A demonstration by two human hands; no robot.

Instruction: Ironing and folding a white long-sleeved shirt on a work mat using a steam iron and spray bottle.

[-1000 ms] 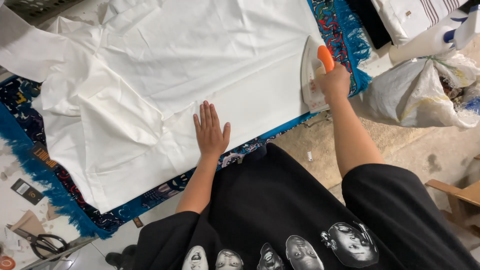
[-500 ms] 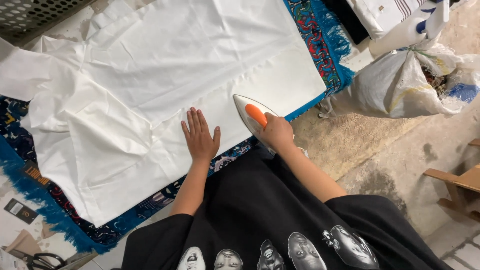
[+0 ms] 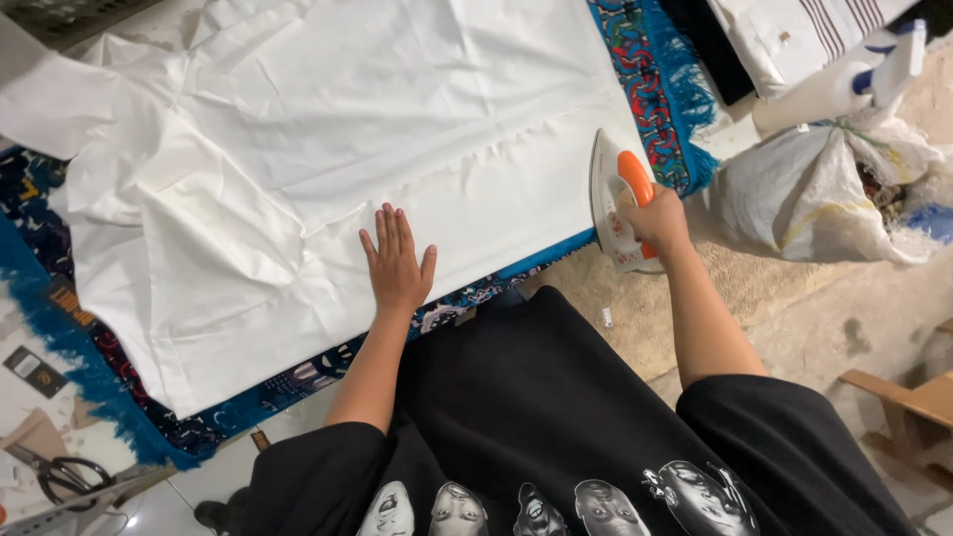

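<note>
Fingers of my left hand lay spread flat on the cloth; my right hand gripped the iron at the cloth's right edge. Slow, even strokes seemed best.

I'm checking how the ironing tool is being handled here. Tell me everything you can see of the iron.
The iron is white with an orange handle, apparently plastic-bodied. It sits at the right edge of the white garment, pointed tip away from the person, partly over the blue patterned cloth underneath. The right hand grips its handle from the rear, covering part of it. The soleplate faces down and is hidden. No cord or steam shows. The left hand lies flat on the garment, apart from it.
</note>
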